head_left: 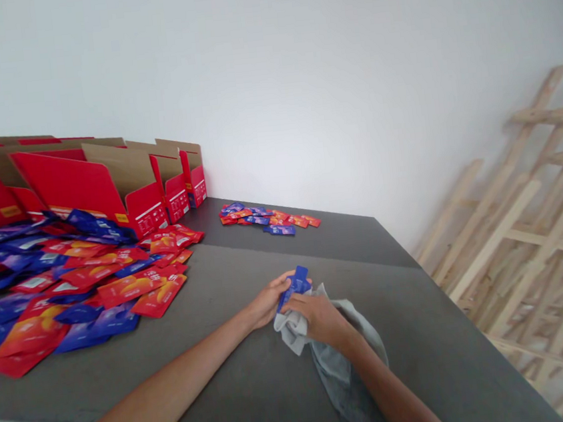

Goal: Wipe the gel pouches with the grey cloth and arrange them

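Observation:
Over the table's middle, my left hand (269,301) grips a small blue sachet (299,279) by its left side, its narrow neck pointing away from me. My right hand (316,313) is closed on a light grey cloth (295,338) and presses it against the sachet's lower part. The right fingers cover some of the sachet. Beneath my right wrist, a darker grey part of the cloth (347,385) drapes over the table toward its front edge.
Red and blue sachets (133,284) lie heaped at the left. Behind them stand open red cardboard boxes (148,208). A smaller row of sachets (277,219) lies at the back of the dark table (238,376). Wooden frames (526,239) lean at the right against a white wall.

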`<state>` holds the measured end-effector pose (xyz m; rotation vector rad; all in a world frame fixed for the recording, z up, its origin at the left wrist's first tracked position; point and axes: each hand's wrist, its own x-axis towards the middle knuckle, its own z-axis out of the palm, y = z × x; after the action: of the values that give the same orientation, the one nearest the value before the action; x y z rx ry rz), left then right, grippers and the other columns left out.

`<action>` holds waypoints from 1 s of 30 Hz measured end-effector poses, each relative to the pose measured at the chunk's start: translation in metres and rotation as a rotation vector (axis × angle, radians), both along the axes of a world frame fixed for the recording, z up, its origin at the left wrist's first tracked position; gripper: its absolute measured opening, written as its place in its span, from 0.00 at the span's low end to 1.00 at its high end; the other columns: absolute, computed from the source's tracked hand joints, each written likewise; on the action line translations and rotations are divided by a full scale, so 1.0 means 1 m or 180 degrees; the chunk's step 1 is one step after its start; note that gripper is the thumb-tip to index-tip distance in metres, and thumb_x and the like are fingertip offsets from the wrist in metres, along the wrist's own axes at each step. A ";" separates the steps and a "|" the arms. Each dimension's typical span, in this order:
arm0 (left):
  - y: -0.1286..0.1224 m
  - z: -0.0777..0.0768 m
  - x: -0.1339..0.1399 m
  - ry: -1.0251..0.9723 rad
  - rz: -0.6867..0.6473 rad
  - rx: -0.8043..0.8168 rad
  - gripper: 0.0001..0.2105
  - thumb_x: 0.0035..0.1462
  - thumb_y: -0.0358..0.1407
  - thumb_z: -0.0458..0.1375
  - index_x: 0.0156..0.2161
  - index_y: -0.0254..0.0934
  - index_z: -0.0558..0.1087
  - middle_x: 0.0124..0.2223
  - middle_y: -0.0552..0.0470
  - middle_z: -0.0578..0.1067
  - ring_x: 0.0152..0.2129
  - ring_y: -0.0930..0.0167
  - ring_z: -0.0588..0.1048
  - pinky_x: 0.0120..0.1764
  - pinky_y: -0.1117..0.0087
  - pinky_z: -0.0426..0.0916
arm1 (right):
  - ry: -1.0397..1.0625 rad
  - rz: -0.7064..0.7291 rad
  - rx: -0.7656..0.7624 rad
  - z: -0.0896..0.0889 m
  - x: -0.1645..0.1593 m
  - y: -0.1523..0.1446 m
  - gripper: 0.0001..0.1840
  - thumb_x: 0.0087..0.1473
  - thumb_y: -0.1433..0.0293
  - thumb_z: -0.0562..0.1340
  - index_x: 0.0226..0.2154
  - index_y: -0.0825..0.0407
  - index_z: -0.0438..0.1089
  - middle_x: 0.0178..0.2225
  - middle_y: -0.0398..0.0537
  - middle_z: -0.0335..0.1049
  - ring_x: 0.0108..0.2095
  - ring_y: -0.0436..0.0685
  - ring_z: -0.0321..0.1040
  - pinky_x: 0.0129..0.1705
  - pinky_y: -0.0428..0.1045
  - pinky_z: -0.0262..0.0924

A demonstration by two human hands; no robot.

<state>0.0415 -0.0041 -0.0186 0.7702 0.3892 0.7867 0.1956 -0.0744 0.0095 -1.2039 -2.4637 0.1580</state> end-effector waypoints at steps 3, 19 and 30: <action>0.000 0.002 -0.001 -0.0027 -0.0142 -0.0106 0.18 0.62 0.32 0.59 0.56 0.33 0.72 0.51 0.39 0.77 0.45 0.65 0.78 0.52 0.66 0.67 | 0.0166 -0.0570 0.0213 0.001 0.004 0.002 0.14 0.60 0.75 0.59 0.46 0.46 0.72 0.45 0.45 0.75 0.41 0.56 0.74 0.38 0.46 0.65; 0.006 -0.011 -0.003 0.0115 -0.0344 -0.0027 0.26 0.62 0.35 0.61 0.64 0.33 0.65 0.55 0.36 0.75 0.47 0.64 0.77 0.51 0.67 0.67 | -0.0262 -0.0100 -0.0168 0.005 -0.004 -0.004 0.16 0.60 0.74 0.61 0.49 0.45 0.72 0.46 0.45 0.75 0.44 0.57 0.73 0.42 0.48 0.64; 0.002 -0.007 0.000 0.0176 -0.0319 0.0015 0.23 0.60 0.33 0.62 0.60 0.36 0.70 0.55 0.40 0.75 0.46 0.65 0.77 0.50 0.66 0.68 | 0.0035 -0.1387 0.0094 0.005 0.007 0.002 0.13 0.64 0.72 0.57 0.49 0.46 0.71 0.48 0.47 0.74 0.42 0.57 0.73 0.41 0.48 0.64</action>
<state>0.0411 -0.0019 -0.0256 0.8110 0.3952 0.6738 0.2029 -0.0727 0.0143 -1.6820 -2.1232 0.0060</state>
